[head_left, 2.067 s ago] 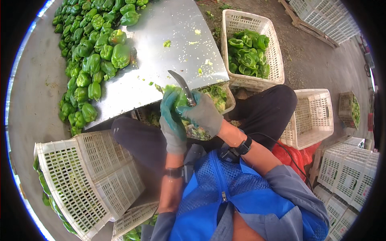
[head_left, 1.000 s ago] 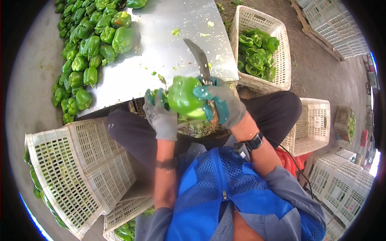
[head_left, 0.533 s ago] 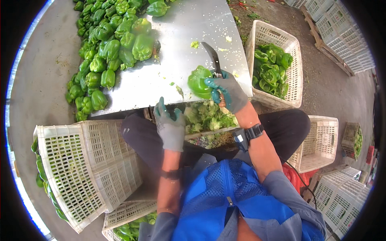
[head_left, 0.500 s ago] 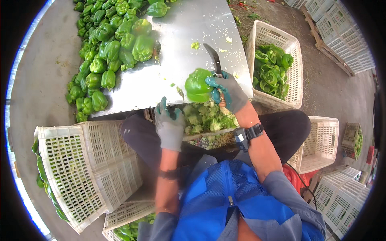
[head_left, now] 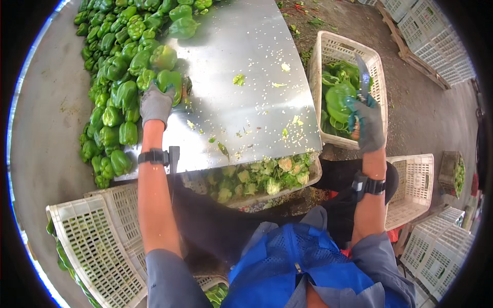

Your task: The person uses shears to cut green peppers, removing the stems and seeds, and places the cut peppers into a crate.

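Note:
My left hand [head_left: 156, 107], in a grey glove with teal fingertips, reaches to the right edge of a heap of green bell peppers [head_left: 114, 66]. Its fingers close round a green bell pepper [head_left: 171, 82]. My right hand [head_left: 371, 126], gloved alike, is over a white crate [head_left: 381, 66] and grips a knife [head_left: 363, 72], blade pointing away from me. A green pepper piece [head_left: 339, 102] is against or just beside the fingers of that hand; whether they still hold it I cannot tell. Cut green peppers [head_left: 339, 72] lie in the crate below.
Pale seeds and green scraps are scattered over the metal table [head_left: 231, 46]. Under its near edge sits a tub of pepper cores [head_left: 251, 179]. White crates stand at lower left [head_left: 97, 246] and right [head_left: 411, 190]; stacked crates [head_left: 436, 41] are far right.
My right hand has moved right with the knife and pepper, from the table to over the crate. My left hand has gone from the table's near edge to the heap and taken hold of a pepper.

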A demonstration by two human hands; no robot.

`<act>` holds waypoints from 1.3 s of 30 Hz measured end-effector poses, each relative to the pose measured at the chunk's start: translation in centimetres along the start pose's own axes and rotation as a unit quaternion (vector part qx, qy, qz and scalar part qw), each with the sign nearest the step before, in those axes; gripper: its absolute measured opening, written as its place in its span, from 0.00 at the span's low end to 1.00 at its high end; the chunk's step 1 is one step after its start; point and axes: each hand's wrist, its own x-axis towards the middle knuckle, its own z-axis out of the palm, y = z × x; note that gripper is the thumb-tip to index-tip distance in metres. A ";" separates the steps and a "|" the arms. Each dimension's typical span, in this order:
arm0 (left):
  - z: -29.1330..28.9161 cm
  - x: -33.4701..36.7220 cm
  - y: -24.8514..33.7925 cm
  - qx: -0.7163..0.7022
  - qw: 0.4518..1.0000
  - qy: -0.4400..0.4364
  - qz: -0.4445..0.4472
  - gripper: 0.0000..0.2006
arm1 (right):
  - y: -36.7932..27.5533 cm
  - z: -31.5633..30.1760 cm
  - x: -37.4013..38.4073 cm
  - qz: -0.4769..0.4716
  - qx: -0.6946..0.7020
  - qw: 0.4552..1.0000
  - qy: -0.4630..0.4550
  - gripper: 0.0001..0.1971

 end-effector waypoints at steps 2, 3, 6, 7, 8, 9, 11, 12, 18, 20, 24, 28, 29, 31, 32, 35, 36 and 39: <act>0.3 1.1 2.8 0.051 0.992 -0.105 -0.049 0.43 | 2.3 -4.3 2.5 0.047 0.012 0.999 0.025 0.14; 0.8 1.5 2.0 0.049 0.996 -0.061 -0.037 0.40 | 3.3 -4.4 3.2 -0.008 -0.119 0.989 0.088 0.13; 1.3 0.6 -0.5 -0.050 0.997 -0.043 -0.040 0.43 | 3.2 -1.5 2.6 -0.029 -0.259 0.952 0.162 0.14; 1.9 -0.5 0.3 -0.051 0.997 -0.050 -0.036 0.43 | 3.5 -1.0 2.2 -0.014 -0.184 0.975 0.128 0.15; 2.5 -2.3 1.1 -0.067 0.997 -0.012 -0.020 0.43 | 3.8 -0.4 1.8 0.000 -0.106 0.990 0.092 0.16; 2.6 -4.1 1.9 -0.082 0.996 0.029 -0.005 0.42 | 3.5 1.3 0.7 0.017 -0.123 0.991 0.054 0.17; 1.7 -7.1 2.5 -0.108 0.994 0.008 -0.004 0.41 | 3.3 6.0 -0.8 0.039 -0.140 0.989 -0.017 0.16; 1.3 -8.5 2.8 -0.138 0.990 -0.013 -0.003 0.40 | 3.1 8.2 -1.5 0.052 -0.182 0.981 -0.048 0.15; 1.3 -18.9 5.9 -0.293 0.954 0.047 -0.038 0.42 | 5.6 18.1 -4.7 0.121 -0.050 0.964 -0.231 0.20; 2.1 -22.2 5.7 -0.307 0.949 0.075 0.019 0.42 | 6.0 19.3 -5.6 0.103 -0.078 0.959 -0.254 0.16; 4.9 -26.6 4.2 -0.458 0.884 0.088 -0.014 0.35 | 7.2 19.2 -8.3 -0.114 -0.281 0.913 -0.275 0.16; 4.5 -27.0 4.8 -0.389 0.917 0.093 0.007 0.35 | 6.2 18.1 -10.2 -0.125 -0.381 0.854 -0.330 0.26; 4.3 -26.9 5.0 -0.424 0.902 0.077 -0.001 0.35 | 6.7 18.1 -10.3 -0.168 -0.387 0.844 -0.330 0.27; 4.1 -26.6 4.4 -0.443 0.895 0.062 0.006 0.36 | 6.3 18.5 -10.4 -0.213 -0.391 0.831 -0.334 0.28; 4.0 -26.6 4.1 -0.444 0.894 0.064 0.004 0.36 | 6.0 18.7 -10.0 -0.185 -0.411 0.821 -0.350 0.28; 4.4 -26.4 3.3 -0.426 0.903 0.047 0.018 0.34 | 3.6 19.9 -9.0 -0.172 -0.442 0.793 -0.382 0.28; 4.6 -26.1 3.3 -0.434 0.899 0.047 0.022 0.33 | 3.0 20.3 -8.7 -0.186 -0.450 0.780 -0.393 0.27; 4.1 -25.9 3.4 -0.425 0.904 0.043 0.029 0.33 | 3.3 21.0 -8.1 -0.242 -0.497 0.727 -0.409 0.25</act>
